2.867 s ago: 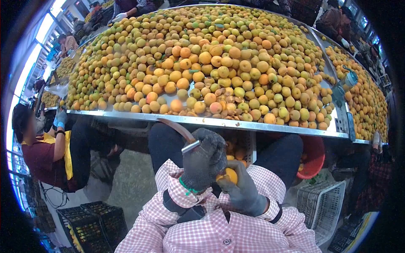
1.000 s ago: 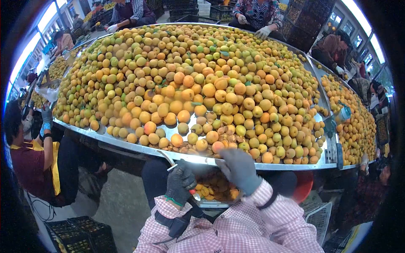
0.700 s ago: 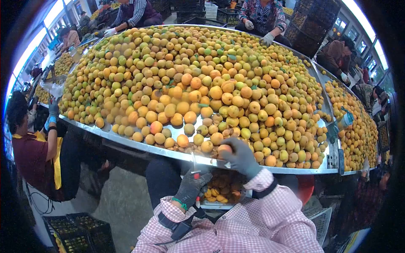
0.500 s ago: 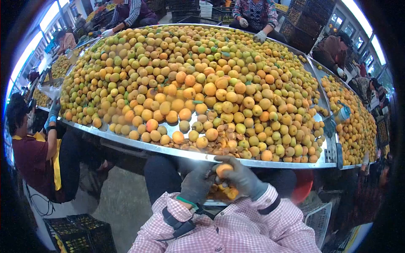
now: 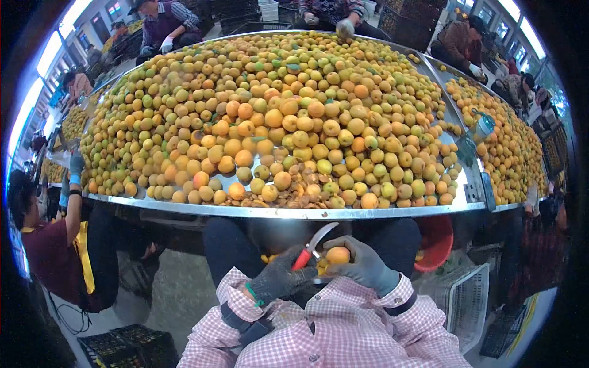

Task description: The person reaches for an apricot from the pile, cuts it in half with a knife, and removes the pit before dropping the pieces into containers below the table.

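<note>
In front of my lap, my left hand [image 5: 279,276] grips the red handle of a curved-blade knife [image 5: 302,259], its blade pointing up and to the right. Beside it, my right hand [image 5: 370,268] has gloved fingers curled around a yellow-orange apricot [image 5: 337,255]. The blade and the apricot appear slightly apart. Cut yellow fruit pieces [image 5: 322,265] show below and between my hands, and their container is mostly hidden. Beyond my hands, a big heap of apricots [image 5: 245,129] covers a metal-edged table, with brownish cut scraps [image 5: 302,189] near its front rim.
The table's metal rim [image 5: 257,212] runs just beyond my hands. A red basin [image 5: 437,242] and a white crate [image 5: 467,300] stand to my right. Black crates [image 5: 129,346] sit at lower left. A person [image 5: 55,245] sits at left; others work around the far side.
The knife has come into clear view in my left hand, which has turned and drawn back slightly from my right. My right hand still holds an apricot. The whole view has shifted.
</note>
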Demonstrator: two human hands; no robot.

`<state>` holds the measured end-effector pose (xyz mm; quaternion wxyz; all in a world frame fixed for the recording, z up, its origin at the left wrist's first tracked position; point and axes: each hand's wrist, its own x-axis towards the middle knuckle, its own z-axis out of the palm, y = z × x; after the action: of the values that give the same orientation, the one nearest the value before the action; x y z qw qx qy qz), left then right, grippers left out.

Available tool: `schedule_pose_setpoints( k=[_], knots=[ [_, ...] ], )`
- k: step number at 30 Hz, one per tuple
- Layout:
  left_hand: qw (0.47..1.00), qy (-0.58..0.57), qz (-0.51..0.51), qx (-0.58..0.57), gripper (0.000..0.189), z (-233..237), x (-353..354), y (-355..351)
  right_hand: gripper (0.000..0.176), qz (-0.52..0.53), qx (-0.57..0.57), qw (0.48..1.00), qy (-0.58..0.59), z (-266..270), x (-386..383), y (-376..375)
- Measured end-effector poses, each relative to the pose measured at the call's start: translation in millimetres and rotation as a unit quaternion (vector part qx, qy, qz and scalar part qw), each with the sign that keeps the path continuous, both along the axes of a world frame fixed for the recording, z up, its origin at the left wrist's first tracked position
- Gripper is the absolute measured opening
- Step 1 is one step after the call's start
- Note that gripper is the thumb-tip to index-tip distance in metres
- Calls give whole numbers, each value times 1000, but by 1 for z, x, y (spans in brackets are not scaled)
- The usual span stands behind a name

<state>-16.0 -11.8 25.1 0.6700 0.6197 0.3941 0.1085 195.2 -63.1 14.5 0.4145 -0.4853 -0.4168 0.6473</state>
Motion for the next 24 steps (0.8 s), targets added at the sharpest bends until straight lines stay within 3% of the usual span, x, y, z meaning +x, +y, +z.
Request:
schedule_pose_setpoints(
  k=[3,4,6,9,11,13,17,19,21,24],
  knots=[
    [982,-2,53,182,39,6,7,-3,56,9,74,976,-203,6,-1,-10],
    [982,-1,50,183,39,3,8,-5,56,6,74,977,-202,12,-5,-11],
    [954,58,26,292,38,-5,8,-11,55,-34,177,956,-233,25,-16,-14],
    [936,163,-22,311,41,8,9,-20,48,-39,153,955,-250,25,-19,-21],
    [924,162,-26,346,42,11,5,-21,47,-21,167,949,-266,16,-19,-24],
    [910,161,-29,381,43,10,0,-22,47,-87,144,973,-157,5,-22,-28],
    [876,124,-44,463,45,0,-4,-27,46,-71,103,972,-200,19,-24,-29],
    [867,126,-32,482,44,2,-3,-29,46,-67,193,939,-276,7,-25,-30],
    [892,112,-41,436,40,12,1,-28,45,-60,215,928,-299,12,-25,-30],
    [887,143,-52,435,36,14,1,-30,45,-45,264,902,-339,20,-23,-28]
  ],
)
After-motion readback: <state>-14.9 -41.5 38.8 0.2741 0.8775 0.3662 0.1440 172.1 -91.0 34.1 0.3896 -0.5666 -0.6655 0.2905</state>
